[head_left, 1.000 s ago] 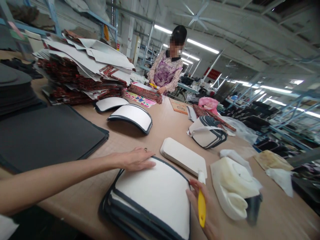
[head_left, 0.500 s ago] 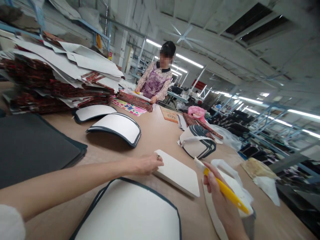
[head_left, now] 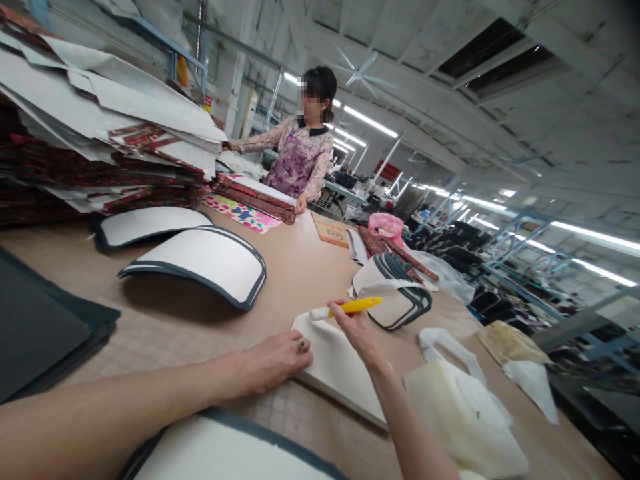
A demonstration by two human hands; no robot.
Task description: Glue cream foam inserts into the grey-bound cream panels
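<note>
The right hand (head_left: pixel 354 327) pinches the light-looking brush (head_left: pixel 351 307) by its handle (head_left: pixel 365 304); the left hand (head_left: pixel 280 359), grip unclear, touches the cards (head_left: pixel 345 367), probably stiff, best taken by their edges.

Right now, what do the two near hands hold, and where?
The right hand holds the yellow brush by its handle, near the bristles. The left hand touches the white stack; any grip is unclear.

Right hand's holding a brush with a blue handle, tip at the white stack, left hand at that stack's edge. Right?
Not quite: the brush has a yellow handle, not blue, as the head view shows. The right hand does hold it, tip at the white stack, with the left hand at that stack's edge.
</note>
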